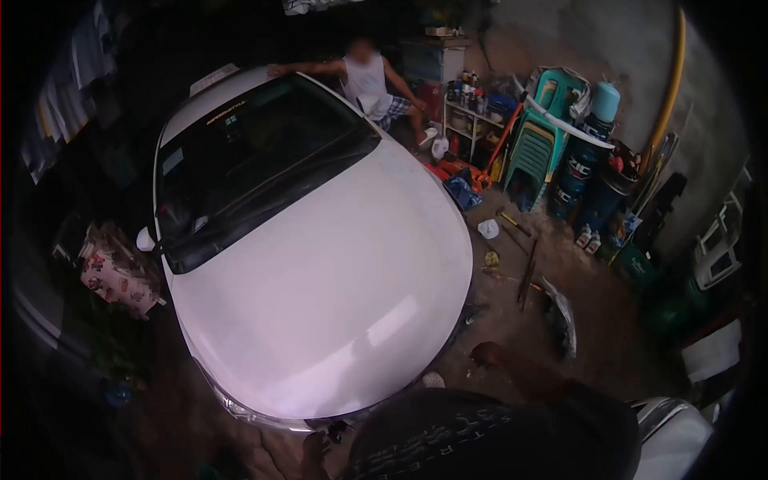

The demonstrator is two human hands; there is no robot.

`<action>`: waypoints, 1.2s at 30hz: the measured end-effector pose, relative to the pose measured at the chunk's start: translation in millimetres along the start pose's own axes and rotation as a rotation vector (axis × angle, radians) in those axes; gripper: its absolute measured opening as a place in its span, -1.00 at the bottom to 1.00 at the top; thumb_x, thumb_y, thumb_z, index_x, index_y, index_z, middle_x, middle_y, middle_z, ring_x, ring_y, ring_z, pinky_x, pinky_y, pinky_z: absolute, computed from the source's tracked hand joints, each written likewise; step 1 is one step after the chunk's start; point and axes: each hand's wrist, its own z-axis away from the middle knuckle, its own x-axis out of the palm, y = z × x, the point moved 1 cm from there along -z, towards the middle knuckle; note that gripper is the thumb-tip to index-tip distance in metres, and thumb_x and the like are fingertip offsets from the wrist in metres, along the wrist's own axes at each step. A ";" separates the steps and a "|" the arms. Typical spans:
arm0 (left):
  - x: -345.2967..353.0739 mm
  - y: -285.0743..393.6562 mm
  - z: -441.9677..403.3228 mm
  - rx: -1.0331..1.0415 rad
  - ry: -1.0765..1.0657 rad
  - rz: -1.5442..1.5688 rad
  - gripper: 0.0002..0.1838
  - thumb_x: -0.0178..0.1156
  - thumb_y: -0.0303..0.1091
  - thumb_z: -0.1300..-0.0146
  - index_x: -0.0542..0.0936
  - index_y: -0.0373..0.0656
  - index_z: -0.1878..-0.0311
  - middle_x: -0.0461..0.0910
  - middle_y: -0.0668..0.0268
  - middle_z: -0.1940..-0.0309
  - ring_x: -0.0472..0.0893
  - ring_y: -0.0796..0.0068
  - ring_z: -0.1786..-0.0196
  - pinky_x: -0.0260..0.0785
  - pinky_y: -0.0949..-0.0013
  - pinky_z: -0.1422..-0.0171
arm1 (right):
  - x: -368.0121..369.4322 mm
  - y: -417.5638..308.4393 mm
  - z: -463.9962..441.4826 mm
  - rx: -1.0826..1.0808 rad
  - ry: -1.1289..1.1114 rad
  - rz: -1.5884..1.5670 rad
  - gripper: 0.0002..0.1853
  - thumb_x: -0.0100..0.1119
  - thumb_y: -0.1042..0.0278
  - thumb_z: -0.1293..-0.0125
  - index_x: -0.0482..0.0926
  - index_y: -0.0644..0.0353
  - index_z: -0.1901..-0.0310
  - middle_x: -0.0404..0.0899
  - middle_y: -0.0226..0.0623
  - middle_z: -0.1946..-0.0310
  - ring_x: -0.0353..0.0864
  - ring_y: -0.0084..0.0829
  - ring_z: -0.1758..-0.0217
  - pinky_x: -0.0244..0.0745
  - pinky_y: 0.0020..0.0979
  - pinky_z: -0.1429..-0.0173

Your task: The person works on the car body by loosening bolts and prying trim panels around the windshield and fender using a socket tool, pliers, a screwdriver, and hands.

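Note:
A white car (pixel 336 296) fills the middle of the head view, its hood and front end towards me. My left hand (pixel 318 445) is low beside the front bumper, close to the headlight (pixel 240 410). Its fingers are dark, and I cannot tell how they are set or whether they touch the car. Over the floor, just off the car's front corner, is my right hand (pixel 486 353) with its fingers curled in. Whatever it may hold is hidden. A pale round thing (pixel 433 379) lies by the bumper between my hands.
A person (pixel 368 88) sits beside the car with an arm on it. Stacked green chairs (pixel 532 148), dark drums (pixel 574 172) and a shelf of bottles (pixel 472 112) line the wall. A hammer (pixel 514 222) and a curved shiny strip (pixel 562 316) lie on the floor.

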 end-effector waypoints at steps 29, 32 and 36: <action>150.5 145.4 63.9 -0.161 0.094 -1.155 -0.29 0.32 0.24 -0.40 0.65 -0.07 -0.42 0.68 0.02 -0.35 0.70 -0.01 -0.35 0.51 -0.03 -0.45 | -64.4 -102.2 -70.4 -0.246 0.144 -1.033 -0.42 0.33 0.15 -0.46 0.59 0.40 -0.36 0.71 -0.01 -0.24 0.74 -0.07 -0.20 0.57 -0.18 -0.39; 150.1 145.6 59.9 -0.122 0.063 -1.186 -0.30 0.32 0.23 -0.40 0.67 -0.08 -0.40 0.69 0.01 -0.34 0.70 0.01 -0.35 0.51 0.02 -0.45 | -74.0 -84.6 -65.3 -0.382 0.090 -0.862 -0.48 0.33 0.15 -0.47 0.65 0.41 -0.28 0.73 0.00 -0.20 0.74 -0.11 -0.19 0.60 -0.15 -0.35; 152.6 149.4 43.8 -0.114 0.100 -1.275 -0.40 0.34 0.15 -0.38 0.73 -0.06 -0.32 0.71 -0.02 -0.30 0.72 -0.01 -0.30 0.54 0.09 -0.42 | -76.5 -37.8 -81.2 -0.174 0.052 -0.680 -0.66 0.31 0.13 -0.50 0.77 0.30 0.07 0.82 -0.12 0.15 0.86 -0.27 0.08 0.78 -0.16 0.02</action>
